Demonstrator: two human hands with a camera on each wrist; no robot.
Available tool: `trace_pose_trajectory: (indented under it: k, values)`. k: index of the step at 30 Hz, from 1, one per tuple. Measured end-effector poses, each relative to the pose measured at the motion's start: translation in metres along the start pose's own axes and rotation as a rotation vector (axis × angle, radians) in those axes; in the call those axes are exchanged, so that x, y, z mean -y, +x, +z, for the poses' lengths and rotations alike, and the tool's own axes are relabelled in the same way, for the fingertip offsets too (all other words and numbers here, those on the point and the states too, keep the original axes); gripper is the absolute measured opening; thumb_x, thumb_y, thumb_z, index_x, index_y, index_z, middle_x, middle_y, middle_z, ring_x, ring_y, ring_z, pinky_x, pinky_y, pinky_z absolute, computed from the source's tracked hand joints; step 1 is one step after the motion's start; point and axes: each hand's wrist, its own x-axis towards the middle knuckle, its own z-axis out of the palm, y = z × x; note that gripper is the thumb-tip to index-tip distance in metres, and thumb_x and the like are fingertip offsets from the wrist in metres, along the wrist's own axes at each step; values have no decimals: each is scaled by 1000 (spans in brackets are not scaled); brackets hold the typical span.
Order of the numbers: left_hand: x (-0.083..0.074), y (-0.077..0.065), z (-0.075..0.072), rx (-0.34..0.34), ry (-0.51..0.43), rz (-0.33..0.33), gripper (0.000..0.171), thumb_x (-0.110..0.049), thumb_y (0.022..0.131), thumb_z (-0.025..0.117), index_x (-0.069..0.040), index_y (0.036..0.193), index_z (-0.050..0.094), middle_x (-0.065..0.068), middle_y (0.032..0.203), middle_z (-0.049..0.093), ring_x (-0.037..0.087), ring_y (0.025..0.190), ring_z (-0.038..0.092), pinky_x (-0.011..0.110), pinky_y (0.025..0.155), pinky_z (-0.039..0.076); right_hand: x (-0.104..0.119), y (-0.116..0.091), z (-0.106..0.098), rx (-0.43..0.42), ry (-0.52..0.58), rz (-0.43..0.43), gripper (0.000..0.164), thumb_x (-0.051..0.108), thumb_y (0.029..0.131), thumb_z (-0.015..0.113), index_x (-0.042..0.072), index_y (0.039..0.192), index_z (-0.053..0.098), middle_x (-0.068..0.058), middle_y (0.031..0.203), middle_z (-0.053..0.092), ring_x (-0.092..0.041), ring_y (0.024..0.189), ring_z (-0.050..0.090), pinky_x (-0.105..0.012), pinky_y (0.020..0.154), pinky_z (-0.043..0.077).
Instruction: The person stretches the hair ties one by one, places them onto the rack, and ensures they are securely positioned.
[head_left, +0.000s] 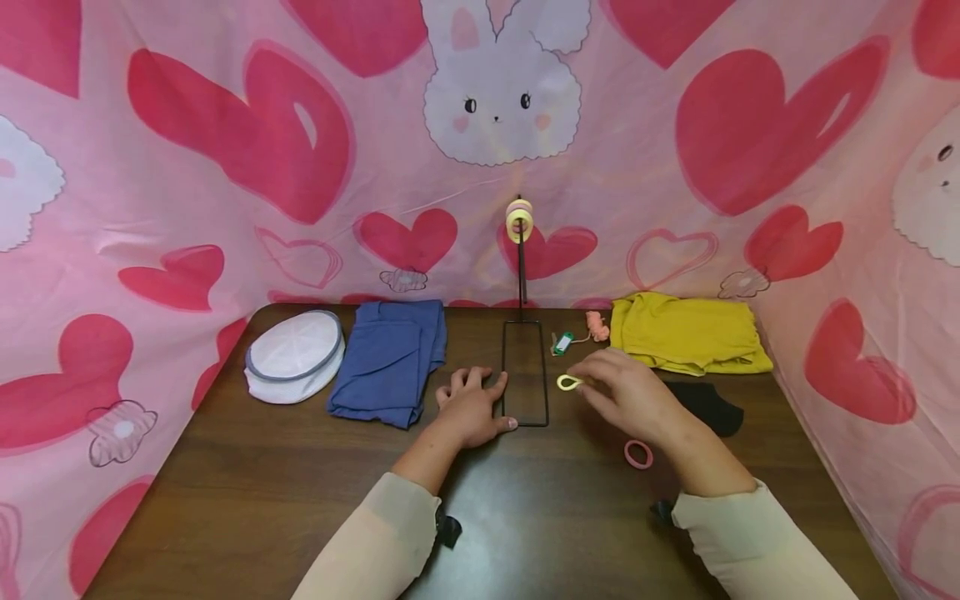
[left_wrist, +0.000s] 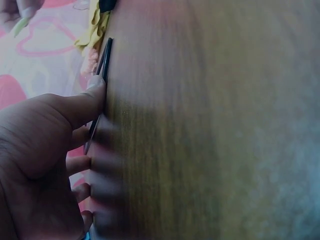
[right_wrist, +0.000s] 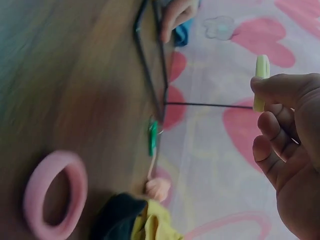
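Observation:
A black wire stand (head_left: 546, 375) has a rectangular base lying on the table and a tall rod at the back. Several yellow and pink hair ties (head_left: 519, 218) hang at its top. My left hand (head_left: 468, 410) rests on the table with fingers spread, its thumb and forefinger touching the base's left side. Between thumb and fingertips, my right hand (head_left: 632, 390) pinches a pale yellow hair tie (right_wrist: 259, 95), held above the table right of the base. A pink hair tie (head_left: 638, 455) lies on the table below my right hand.
A white round cap (head_left: 292, 354) and folded blue cloth (head_left: 390, 358) lie at left. Behind my right hand are a green tag (head_left: 562, 342), a coral yarn bundle (head_left: 597, 326) and yellow cloth (head_left: 686, 333). Black cloth (head_left: 708, 406) lies beside the right wrist. A patterned pink curtain (head_left: 375, 150) surrounds the table.

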Motion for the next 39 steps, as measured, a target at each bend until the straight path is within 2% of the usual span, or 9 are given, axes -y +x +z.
trace_pose_trajectory:
  k: [8,17,21,25,28,39]
  values:
    - [0,-1,0,-11,-6,10,85,-65,93,66,-35,164,32,2,168,24,39,151,15,66,108,23,18,20,-5,-27,28,-16,27,11,87,84,13,113,77,3,109,72,-19,103,66,-44,92,55]
    - [1,0,0,-12,-1,3,85,-65,92,66,-35,164,32,2,168,24,39,151,16,66,108,24,34,39,-15,-82,38,-72,29,10,85,85,11,113,77,1,107,72,-18,101,67,-44,91,56]
    - [1,-1,-1,-13,-4,2,85,-65,92,67,-35,164,33,2,168,24,39,152,16,66,109,23,43,47,-21,-103,41,-86,26,10,85,84,11,110,77,1,106,72,-18,102,66,-43,97,53]
    - [1,-1,-1,-7,-8,3,85,-65,92,67,-35,164,32,2,168,24,39,152,15,66,109,23,50,54,-27,-118,37,-88,25,10,86,83,12,110,78,3,105,72,-18,102,64,-39,96,51]
    - [1,0,-1,-5,-7,4,85,-65,93,66,-35,164,32,2,168,24,39,152,15,66,109,23,55,59,-32,-132,39,-110,25,10,85,83,12,110,78,3,105,72,-18,100,63,-34,89,52]
    - [1,0,0,-3,-5,-2,85,-65,92,66,-36,164,31,1,168,24,37,152,15,66,109,22,70,76,-48,-208,33,-193,24,6,84,80,10,108,78,0,104,73,-20,99,66,-34,91,51]
